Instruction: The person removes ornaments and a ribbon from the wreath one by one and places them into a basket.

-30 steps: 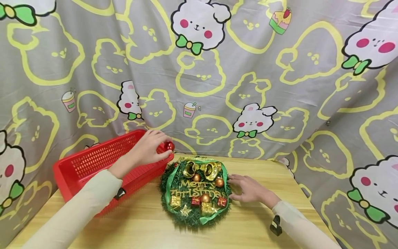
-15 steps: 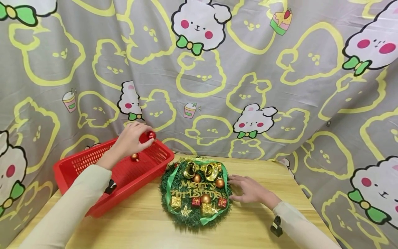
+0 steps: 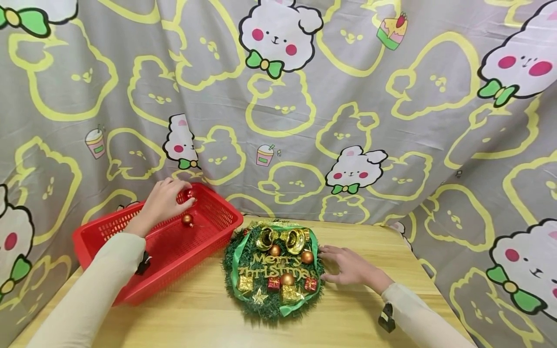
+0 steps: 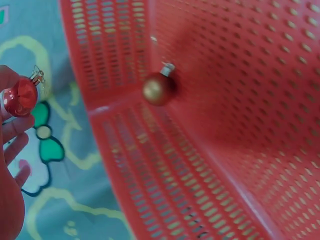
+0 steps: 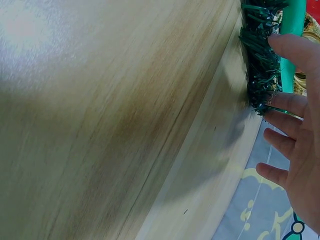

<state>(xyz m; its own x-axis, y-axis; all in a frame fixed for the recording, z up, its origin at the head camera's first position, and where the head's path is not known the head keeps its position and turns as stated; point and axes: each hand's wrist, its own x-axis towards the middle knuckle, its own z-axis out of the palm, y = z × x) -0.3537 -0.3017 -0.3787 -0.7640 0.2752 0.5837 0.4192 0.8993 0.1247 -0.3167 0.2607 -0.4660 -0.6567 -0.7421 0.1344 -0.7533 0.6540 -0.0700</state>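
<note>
My left hand (image 3: 164, 200) pinches a shiny red Christmas ball (image 4: 21, 96) with a metal cap. It is held above the red plastic basket (image 3: 174, 268). Inside that basket lies a copper-coloured ball (image 3: 187, 220), also plain in the left wrist view. On the table a green tinsel wreath (image 3: 271, 313) carries gold bells (image 3: 295, 240), gold "Merry Christmas" lettering, small gift boxes, a star and a green ribbon (image 3: 237, 261). My right hand (image 3: 348, 265) rests at the wreath's right edge, fingers extended; in the right wrist view its thumb and a finger touch the tinsel.
The pale wooden table (image 3: 361, 319) carries the basket at left and the wreath in the middle. A grey curtain (image 3: 287, 130) printed with cartoon animals hangs behind and along both sides. The basket's back wall stands close to it.
My left hand has moved left with the red ball, from the basket's right end to over its middle. The copper-coloured ball inside has come into view. My right hand stays at the wreath.
</note>
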